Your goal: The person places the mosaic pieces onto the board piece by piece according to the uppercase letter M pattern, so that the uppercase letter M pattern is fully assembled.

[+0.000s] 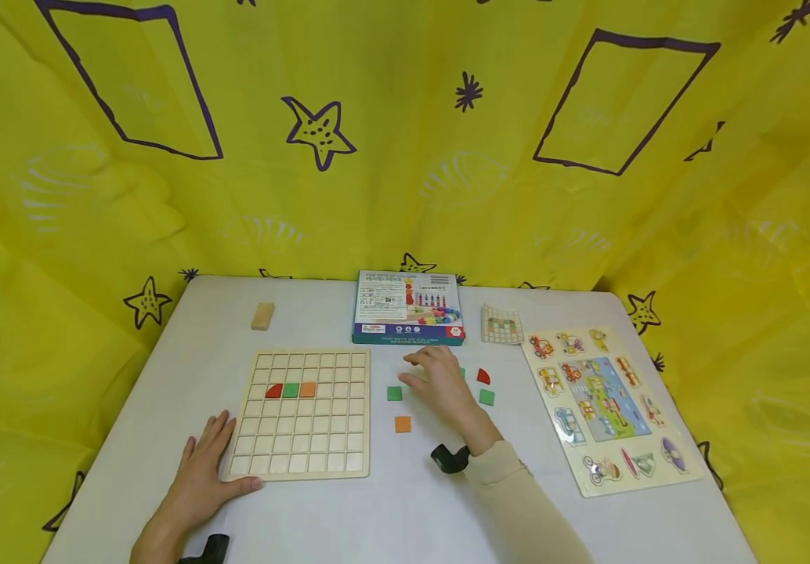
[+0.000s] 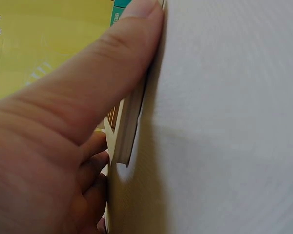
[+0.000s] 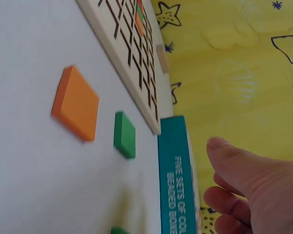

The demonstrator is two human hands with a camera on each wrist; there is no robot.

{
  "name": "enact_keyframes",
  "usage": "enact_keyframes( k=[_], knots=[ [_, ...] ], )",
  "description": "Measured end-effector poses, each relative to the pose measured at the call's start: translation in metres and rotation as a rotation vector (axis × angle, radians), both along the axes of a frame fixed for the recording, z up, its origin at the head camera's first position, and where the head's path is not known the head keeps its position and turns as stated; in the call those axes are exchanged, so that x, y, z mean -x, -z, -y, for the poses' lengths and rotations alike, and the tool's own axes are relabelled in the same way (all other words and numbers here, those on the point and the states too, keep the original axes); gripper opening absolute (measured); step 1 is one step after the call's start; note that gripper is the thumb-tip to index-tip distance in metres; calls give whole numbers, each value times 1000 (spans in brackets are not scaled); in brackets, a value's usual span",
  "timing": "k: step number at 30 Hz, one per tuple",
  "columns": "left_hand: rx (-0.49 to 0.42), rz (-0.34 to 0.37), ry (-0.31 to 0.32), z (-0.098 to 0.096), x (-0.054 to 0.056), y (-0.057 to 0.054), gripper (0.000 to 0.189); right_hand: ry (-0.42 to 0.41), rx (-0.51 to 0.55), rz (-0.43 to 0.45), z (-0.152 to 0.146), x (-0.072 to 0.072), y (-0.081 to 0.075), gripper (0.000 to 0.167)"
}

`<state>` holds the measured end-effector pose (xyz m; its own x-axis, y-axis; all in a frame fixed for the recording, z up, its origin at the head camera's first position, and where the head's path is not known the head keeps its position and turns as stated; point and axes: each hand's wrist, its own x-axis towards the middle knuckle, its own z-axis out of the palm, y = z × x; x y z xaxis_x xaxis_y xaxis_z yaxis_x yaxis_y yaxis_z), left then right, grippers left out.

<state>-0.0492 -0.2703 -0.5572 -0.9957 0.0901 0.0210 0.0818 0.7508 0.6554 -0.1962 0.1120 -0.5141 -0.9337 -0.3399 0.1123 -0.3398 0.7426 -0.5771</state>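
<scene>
A wooden grid board (image 1: pixel 334 468) lies on the white table, with a red quarter-circle tile (image 1: pixel 274 391), a green tile (image 1: pixel 291 390) and an orange tile (image 1: pixel 308 389) side by side in one row. My left hand (image 1: pixel 197 482) rests at the board's near left corner, its fingers along the left side and the thumb (image 2: pixel 102 63) at the near edge. Over the loose tiles hangs my right hand (image 1: pixel 443 388), fingers loosely bent and holding nothing. Close by lie a square green tile (image 3: pixel 126 135) and a square orange tile (image 3: pixel 77 105). Part of another green tile is hidden behind this hand.
At the back stands a flat game box (image 1: pixel 408 309), with a pattern card (image 1: pixel 501 325) beside it. Right of my hand are a red quarter-circle (image 1: pixel 484 377) and a green tile (image 1: pixel 486 397). A vehicle puzzle board (image 1: pixel 612 407) lies at right, a small wooden block (image 1: pixel 262 316) at back left.
</scene>
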Motion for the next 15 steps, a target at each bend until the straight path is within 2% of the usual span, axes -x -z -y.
enact_keyframes(
  k=[15],
  knots=[
    [6, 19, -6, 0, 1, -3, 116, 74, -41, -49, -51, 4, 11, 31]
  ],
)
